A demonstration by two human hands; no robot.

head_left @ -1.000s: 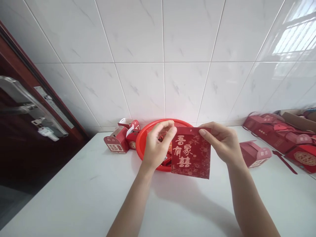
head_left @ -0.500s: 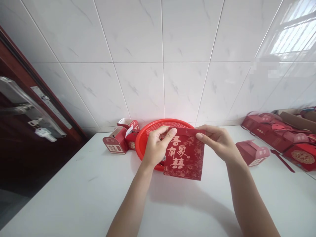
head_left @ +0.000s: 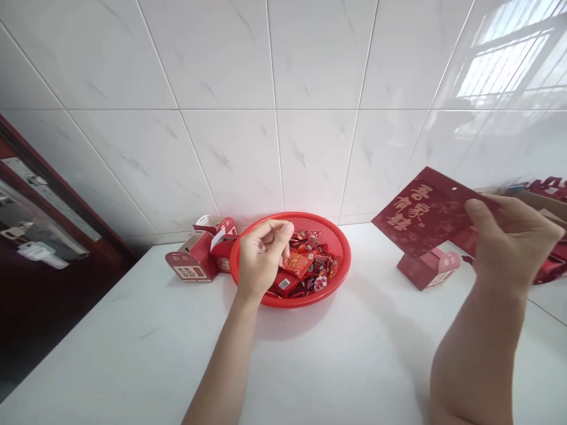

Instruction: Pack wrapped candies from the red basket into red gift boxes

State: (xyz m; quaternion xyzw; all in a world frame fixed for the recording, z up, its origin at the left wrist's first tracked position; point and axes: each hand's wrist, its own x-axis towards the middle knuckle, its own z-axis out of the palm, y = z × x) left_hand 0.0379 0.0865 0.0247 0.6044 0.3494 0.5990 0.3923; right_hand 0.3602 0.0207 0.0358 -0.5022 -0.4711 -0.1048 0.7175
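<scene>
My right hand (head_left: 514,236) pinches a flat red paper packet (head_left: 420,215) by its edge, thumb on the printed face. The packet is tilted, with pale characters and a small hole near its top edge. It hangs in the air above a small red box (head_left: 429,268) on the table. My left hand (head_left: 266,254) is closed, fingers curled and thumb against them, with nothing seen in it. It is over the left side of a red plastic basket (head_left: 341,277) filled with red-wrapped sweets (head_left: 310,265), hiding part of them.
Several red gift boxes (head_left: 195,260) stand left of the basket on the white table (head_left: 133,354). More red boxes (head_left: 556,260) are at the far right, partly behind my right hand. A tiled wall (head_left: 230,147) backs the table; a dark red door (head_left: 57,254) is at left.
My left hand has let go of the packet. My right hand has carried it to the right and tilted it, uncovering the sweets in the basket. The view has shifted slightly right.
</scene>
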